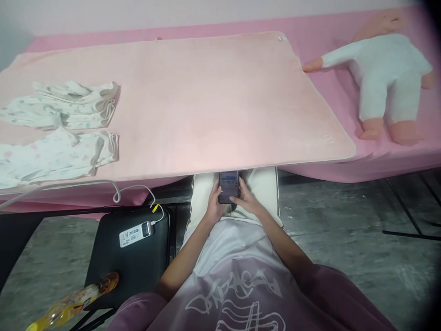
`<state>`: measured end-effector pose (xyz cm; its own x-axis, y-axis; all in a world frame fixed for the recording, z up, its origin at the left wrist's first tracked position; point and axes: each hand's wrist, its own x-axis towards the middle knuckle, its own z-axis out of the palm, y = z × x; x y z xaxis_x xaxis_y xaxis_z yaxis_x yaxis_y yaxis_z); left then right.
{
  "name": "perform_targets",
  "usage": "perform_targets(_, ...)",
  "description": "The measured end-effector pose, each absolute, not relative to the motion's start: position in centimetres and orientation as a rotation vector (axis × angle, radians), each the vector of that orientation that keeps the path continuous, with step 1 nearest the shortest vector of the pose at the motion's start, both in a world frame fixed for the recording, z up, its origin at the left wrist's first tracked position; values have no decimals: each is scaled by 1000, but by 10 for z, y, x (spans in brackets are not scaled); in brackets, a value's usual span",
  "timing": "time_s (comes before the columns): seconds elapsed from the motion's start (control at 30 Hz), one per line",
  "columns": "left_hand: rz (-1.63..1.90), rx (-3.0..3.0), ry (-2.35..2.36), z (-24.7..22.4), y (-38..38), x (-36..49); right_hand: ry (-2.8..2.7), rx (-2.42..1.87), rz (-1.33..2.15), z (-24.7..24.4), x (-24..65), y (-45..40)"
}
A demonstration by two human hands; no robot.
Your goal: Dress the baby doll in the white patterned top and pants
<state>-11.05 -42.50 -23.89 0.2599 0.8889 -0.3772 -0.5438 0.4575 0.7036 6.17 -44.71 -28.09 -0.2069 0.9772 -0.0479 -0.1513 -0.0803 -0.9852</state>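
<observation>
A dark smartphone [228, 187] with a lit screen is held upright over my lap, just below the table's near edge. My left hand [215, 202] wraps its left side, thumb along the edge. My right hand [247, 198] grips the right side, its thumb reaching over the lower part of the screen. The phone's top end is partly hidden under the edge of the pale pink mat [206, 105] that covers the table. What the screen says is too small to read.
Folded baby clothes [65, 110] lie on the mat's left side. At the right, a baby doll [389, 73] in white rests on the pink tablecloth [320, 59]. A black stool [138, 266] at my left bears a power bank [136, 233] with a cable; a drink bottle [76, 301] stands there too.
</observation>
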Motion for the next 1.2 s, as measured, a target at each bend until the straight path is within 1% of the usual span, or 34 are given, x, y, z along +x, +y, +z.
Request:
perform_targets(0.17, 988, 438, 805, -243, -426, -117, -1187, -984, 1512, -289, 65, -447)
perform_targets(0.93, 950, 454, 749, -233, -427, -122, -1162, -982, 1530, -289, 67, -447)
perform_targets(1.2, 887, 496, 730, -236, -427, -126, -1144, -1126, 1410, -274, 58, -445)
